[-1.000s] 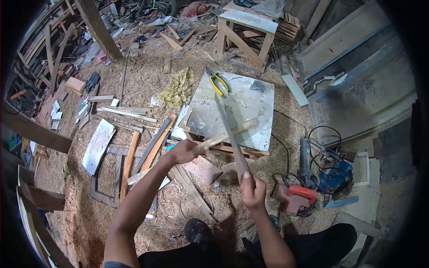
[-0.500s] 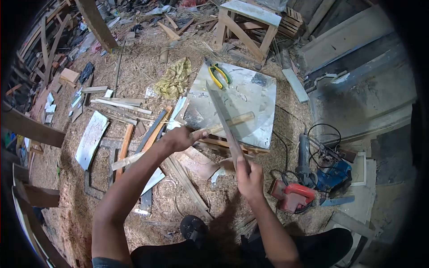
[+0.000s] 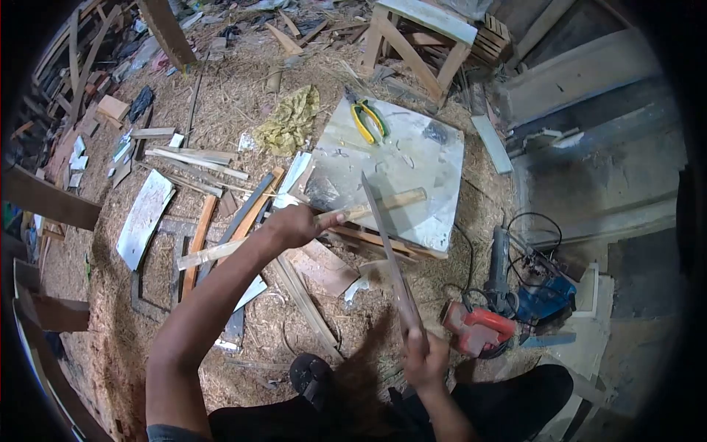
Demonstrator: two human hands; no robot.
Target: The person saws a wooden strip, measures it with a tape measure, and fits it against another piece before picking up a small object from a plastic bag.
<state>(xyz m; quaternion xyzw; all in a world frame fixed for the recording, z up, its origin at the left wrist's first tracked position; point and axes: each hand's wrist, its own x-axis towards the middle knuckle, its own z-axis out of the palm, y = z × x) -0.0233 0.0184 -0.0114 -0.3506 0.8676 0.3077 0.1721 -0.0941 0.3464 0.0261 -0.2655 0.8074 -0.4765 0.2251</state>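
Note:
My left hand (image 3: 294,225) is wrapped round a pale wooden stick (image 3: 394,200), which lies across the near edge of a square white-grey work surface (image 3: 434,180). The stick's other end extends to the lower left under my forearm. My right hand (image 3: 426,359) grips the handle end of a long handsaw (image 3: 388,258). Its blade points up and away, crossing the stick just right of my left hand. Pliers with yellow and green handles (image 3: 368,121) rest on the far part of the surface.
A red power tool (image 3: 482,329), a blue tool (image 3: 546,296) and cables lie at the right. Yellowish crumpled cloth (image 3: 291,121) and wood strips (image 3: 199,239) are on the shavings-covered floor at the left. A wooden stand (image 3: 427,20) is behind.
My right hand and the saw have moved down towards my body, so the blade tip sits nearer the stick. My left hand still holds the stick. The view has shifted slightly.

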